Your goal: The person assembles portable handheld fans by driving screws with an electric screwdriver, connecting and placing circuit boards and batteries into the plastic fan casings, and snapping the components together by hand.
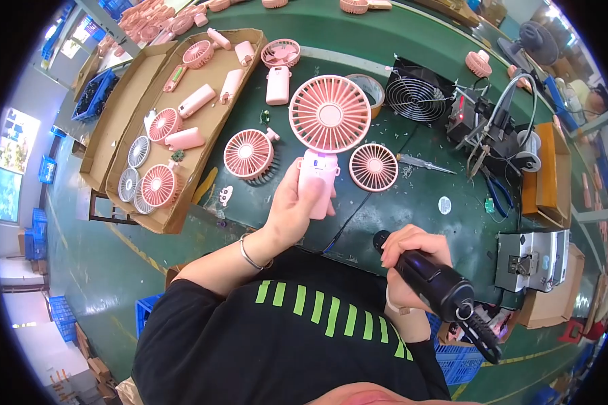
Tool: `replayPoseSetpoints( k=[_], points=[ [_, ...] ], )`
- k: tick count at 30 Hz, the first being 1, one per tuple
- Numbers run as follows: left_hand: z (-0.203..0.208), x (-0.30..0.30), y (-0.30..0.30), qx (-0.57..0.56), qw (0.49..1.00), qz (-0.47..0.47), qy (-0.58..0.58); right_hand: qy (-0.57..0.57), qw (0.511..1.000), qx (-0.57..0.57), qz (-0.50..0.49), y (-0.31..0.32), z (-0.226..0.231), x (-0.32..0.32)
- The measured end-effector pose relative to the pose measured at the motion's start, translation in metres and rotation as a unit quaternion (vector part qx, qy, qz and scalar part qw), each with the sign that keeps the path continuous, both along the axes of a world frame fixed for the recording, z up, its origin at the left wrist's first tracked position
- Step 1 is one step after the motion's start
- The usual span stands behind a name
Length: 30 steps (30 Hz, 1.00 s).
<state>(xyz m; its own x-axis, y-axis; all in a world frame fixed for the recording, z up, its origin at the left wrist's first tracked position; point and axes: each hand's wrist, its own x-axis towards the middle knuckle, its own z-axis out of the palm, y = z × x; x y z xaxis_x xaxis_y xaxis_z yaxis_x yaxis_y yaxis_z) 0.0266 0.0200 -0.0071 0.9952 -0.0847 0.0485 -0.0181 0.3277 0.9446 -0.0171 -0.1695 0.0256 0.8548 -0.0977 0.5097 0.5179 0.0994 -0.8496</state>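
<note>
Black electric screwdriver [439, 283], gripped in right hand [412, 260]; pink handheld fan [325, 135], round grille above white-pink handle, clasped by left hand [297, 202].

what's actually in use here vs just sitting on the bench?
In use:
- pink handheld fan, held upright in the left hand
- black electric screwdriver, gripped in the right hand

Lying about:
- loose pink fan heads on the green bench
- cardboard tray of fan parts
- black grille fan
- tape roll
- blue-handled pliers
</note>
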Motion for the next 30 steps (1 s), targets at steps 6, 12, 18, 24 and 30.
replayPoseSetpoints(
  k=[6, 12, 18, 24, 30],
  points=[
    [0.011, 0.011, 0.01, 0.165, 0.985, -0.009, -0.048, -0.052, 0.997, -0.01, 0.062, -0.004, -0.002, 0.006],
    [0.034, 0.02, 0.022, 0.069, 0.996, 0.013, 0.05, -0.052, 0.994, -0.038, 0.09, -0.012, 0.0, 0.006],
    [0.073, 0.06, 0.065, 0.037, 0.976, -0.112, 0.184, -0.035, 0.996, 0.01, 0.077, -0.011, -0.001, 0.008],
    [0.056, 0.159, 0.073, 0.026, 0.998, -0.034, 0.049, -0.005, 0.999, -0.01, 0.048, -0.006, 0.001, 0.002],
    [0.03, 0.219, 0.107, 0.069, 0.974, 0.217, -0.007, -0.073, 0.995, 0.006, 0.071, -0.006, -0.003, 0.003]
  ],
)
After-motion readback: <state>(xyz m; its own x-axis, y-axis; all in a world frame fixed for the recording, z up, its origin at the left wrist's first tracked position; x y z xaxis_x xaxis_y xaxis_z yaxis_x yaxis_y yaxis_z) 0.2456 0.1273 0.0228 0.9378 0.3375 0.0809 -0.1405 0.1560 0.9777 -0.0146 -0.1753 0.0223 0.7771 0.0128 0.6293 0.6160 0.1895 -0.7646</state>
